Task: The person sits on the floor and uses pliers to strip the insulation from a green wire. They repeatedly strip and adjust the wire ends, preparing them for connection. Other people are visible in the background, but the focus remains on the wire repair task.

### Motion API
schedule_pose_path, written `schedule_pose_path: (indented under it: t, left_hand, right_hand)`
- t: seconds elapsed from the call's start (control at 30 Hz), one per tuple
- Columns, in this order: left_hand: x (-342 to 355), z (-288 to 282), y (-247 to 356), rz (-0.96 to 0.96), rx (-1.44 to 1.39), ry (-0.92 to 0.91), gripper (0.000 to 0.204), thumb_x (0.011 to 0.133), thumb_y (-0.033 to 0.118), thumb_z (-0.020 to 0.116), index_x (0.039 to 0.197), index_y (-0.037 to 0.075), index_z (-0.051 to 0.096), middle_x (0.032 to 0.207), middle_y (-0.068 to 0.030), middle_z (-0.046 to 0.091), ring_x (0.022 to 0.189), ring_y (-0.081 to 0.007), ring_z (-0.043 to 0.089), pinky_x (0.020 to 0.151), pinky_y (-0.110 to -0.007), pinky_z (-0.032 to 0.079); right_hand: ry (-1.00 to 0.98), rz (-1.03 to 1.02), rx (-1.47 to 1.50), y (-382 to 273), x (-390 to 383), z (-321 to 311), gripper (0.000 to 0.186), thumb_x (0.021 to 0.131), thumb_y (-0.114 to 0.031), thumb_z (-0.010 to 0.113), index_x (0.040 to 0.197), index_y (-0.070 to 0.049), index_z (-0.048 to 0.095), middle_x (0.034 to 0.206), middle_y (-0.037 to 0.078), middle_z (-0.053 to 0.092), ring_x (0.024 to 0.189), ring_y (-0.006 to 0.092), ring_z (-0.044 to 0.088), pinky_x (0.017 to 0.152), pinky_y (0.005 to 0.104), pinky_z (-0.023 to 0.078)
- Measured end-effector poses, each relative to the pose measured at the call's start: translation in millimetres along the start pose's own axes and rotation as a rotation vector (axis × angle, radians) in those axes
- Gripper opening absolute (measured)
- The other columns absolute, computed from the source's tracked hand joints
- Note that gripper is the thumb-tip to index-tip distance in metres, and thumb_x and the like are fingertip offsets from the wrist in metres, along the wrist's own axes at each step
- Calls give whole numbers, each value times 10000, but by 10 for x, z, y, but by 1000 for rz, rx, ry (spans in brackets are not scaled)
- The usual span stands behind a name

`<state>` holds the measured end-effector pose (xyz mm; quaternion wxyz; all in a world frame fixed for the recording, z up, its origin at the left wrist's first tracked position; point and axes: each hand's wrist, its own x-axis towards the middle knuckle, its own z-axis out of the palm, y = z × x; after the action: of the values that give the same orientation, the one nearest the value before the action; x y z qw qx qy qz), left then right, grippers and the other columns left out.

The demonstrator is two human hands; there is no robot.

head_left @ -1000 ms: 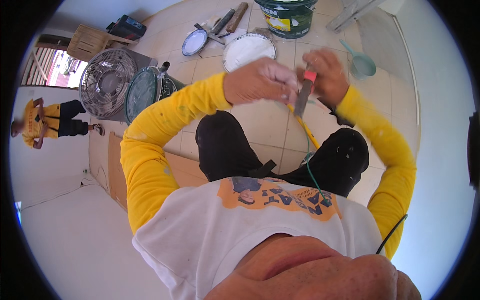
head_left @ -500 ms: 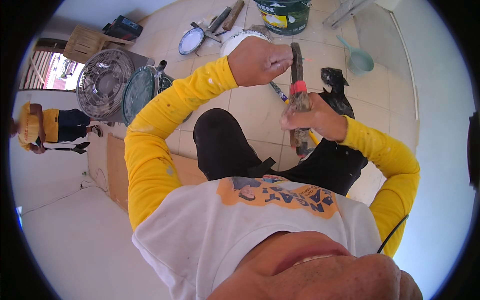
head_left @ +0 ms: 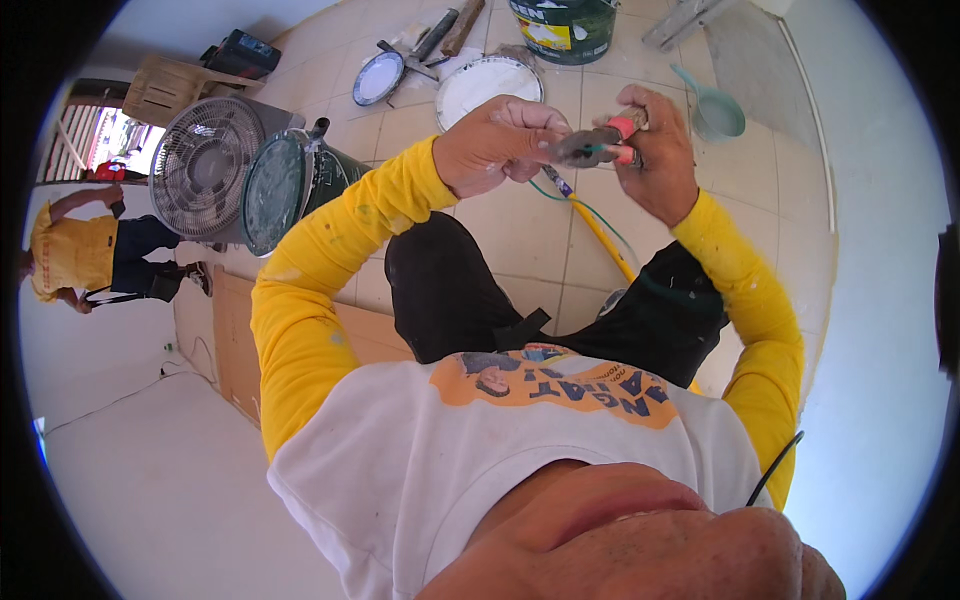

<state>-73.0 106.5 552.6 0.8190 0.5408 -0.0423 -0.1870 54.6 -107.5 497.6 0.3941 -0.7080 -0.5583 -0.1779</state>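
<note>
My right hand (head_left: 658, 150) is closed around a pair of pliers (head_left: 582, 150) with red handles and dark metal jaws. The jaws point left, toward my left hand. Thumb and fingers of my left hand (head_left: 492, 148) are pinched together right at the jaws, over a thin green wire (head_left: 603, 218). From my left fingers the wire hangs and curves down to the right. The hand and the jaws hide whichever end of the wire is between them. Both hands are up in front of me, above my bent knees.
Ahead on the tiles are a white-topped bucket (head_left: 490, 88), a green bucket (head_left: 568, 32) and a green dipper (head_left: 718, 112). A yellow pole (head_left: 603, 240) lies below my hands. At left stand a lidded bucket (head_left: 275, 190), a fan (head_left: 205, 168) and another person (head_left: 85, 250).
My right hand has risen, and its tool, seen upright before, now shows jaws pointing left. My left hand has turned from a fist to a pinch. The green wire now shows.
</note>
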Motion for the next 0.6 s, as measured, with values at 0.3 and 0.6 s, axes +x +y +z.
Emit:
schedule_pose_path:
  t: [0.3, 0.6]
  left_hand:
    - [72, -110, -40, 108, 62, 185, 186, 958, 190, 579, 952, 8, 620, 689, 48, 458, 538, -52, 325, 519, -232, 254]
    - [165, -199, 74, 48, -38, 137, 218, 971, 217, 569, 968, 8, 629, 645, 67, 391, 535, -46, 293, 521, -229, 236]
  right_hand:
    - [-508, 786, 1290, -236, -143, -28, 245, 733, -35, 598, 969, 15, 637, 1167, 111, 589, 971, 197, 593, 710, 290, 515]
    - [-625, 785, 1628, -126, 32, -99, 372, 623, -48, 559, 985, -4, 632, 1394, 228, 484, 1276, 318, 504, 973, 389, 456]
